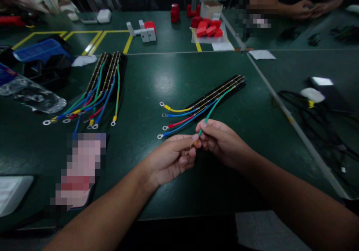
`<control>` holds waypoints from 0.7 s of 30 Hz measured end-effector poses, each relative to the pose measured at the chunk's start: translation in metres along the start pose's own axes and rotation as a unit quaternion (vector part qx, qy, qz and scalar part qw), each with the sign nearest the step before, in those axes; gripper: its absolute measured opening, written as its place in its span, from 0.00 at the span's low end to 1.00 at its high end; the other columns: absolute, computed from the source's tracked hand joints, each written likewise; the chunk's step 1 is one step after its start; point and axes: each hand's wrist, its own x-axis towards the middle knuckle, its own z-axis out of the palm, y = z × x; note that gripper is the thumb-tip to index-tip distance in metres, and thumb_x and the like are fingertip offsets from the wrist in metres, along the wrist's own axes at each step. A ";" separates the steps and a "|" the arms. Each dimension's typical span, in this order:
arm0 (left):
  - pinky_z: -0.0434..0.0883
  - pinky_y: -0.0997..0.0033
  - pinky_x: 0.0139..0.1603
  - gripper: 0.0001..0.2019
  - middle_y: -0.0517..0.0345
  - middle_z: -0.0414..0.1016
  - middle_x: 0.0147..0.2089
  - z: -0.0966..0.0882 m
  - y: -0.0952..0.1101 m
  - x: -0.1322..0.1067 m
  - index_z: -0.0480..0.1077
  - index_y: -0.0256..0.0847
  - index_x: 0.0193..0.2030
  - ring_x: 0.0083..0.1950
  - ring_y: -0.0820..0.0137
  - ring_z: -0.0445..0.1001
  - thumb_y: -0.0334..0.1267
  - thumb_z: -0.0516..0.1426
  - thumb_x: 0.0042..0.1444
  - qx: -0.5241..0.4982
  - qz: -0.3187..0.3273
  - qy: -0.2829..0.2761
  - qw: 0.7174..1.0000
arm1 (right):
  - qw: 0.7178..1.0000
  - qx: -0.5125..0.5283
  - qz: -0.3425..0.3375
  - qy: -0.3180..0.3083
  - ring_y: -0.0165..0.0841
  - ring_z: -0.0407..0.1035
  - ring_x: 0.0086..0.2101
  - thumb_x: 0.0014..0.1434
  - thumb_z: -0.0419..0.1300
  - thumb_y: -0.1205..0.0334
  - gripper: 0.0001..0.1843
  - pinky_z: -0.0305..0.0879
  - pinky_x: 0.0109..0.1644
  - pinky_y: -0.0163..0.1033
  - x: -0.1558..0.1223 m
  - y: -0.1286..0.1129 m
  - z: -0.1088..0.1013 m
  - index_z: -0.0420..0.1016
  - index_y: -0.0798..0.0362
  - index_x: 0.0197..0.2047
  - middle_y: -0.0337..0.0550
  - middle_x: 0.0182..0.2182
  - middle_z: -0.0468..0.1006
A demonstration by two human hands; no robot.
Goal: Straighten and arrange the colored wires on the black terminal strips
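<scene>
A green wire (212,110) runs from the far end of a black terminal strip (239,82) down into my two hands. My right hand (221,139) pinches the wire between thumb and fingers. Close beside it, my left hand (175,155) is closed on the wire's yellow-sleeved end (195,143); the tip is mostly hidden by the fingers. From the strip's near end fan out a yellow wire (182,111), a red wire (181,123) and two blue wires (179,114), each ending in a ring terminal.
More wired strips (112,71) lie at the left, beside a plastic bottle (33,94) and blue tray (42,51). A phone (81,169) rests near my left forearm. Red blocks (209,27) and grey parts (144,32) sit farther back. Black cables (305,120) lie right; another person's hands (308,10) show behind.
</scene>
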 end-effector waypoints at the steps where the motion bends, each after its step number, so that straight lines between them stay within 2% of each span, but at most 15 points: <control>1: 0.52 0.86 0.17 0.08 0.64 0.65 0.21 0.000 0.000 0.000 0.69 0.31 0.33 0.15 0.86 0.57 0.35 0.54 0.59 0.005 0.000 0.001 1.000 | 1.000 0.004 0.000 0.002 0.24 0.60 0.21 0.56 0.59 0.57 0.09 0.56 0.25 0.31 0.000 0.000 0.000 0.69 0.54 0.32 0.34 0.20 0.65; 9: 0.53 0.85 0.17 0.09 0.62 0.66 0.20 0.001 0.000 0.000 0.69 0.31 0.35 0.15 0.85 0.58 0.36 0.53 0.60 0.029 -0.008 0.009 0.999 | 0.997 0.070 -0.029 0.032 0.23 0.55 0.19 0.55 0.60 0.54 0.11 0.52 0.23 0.31 0.006 -0.004 -0.005 0.68 0.53 0.33 0.31 0.19 0.60; 14: 0.53 0.85 0.17 0.09 0.63 0.65 0.20 0.001 -0.001 0.000 0.69 0.32 0.34 0.15 0.85 0.58 0.36 0.53 0.60 0.038 -0.005 0.012 0.999 | 0.990 0.107 -0.073 0.056 0.20 0.53 0.18 0.54 0.62 0.59 0.09 0.48 0.21 0.29 0.012 -0.006 -0.012 0.68 0.55 0.33 0.32 0.22 0.61; 21: 0.52 0.86 0.18 0.07 0.63 0.64 0.19 0.001 -0.001 0.000 0.69 0.32 0.34 0.16 0.86 0.58 0.34 0.54 0.59 0.049 -0.001 0.016 0.999 | 0.989 0.115 -0.082 0.036 0.18 0.53 0.17 0.56 0.60 0.64 0.05 0.47 0.18 0.26 0.016 -0.005 -0.014 0.68 0.56 0.33 0.34 0.24 0.65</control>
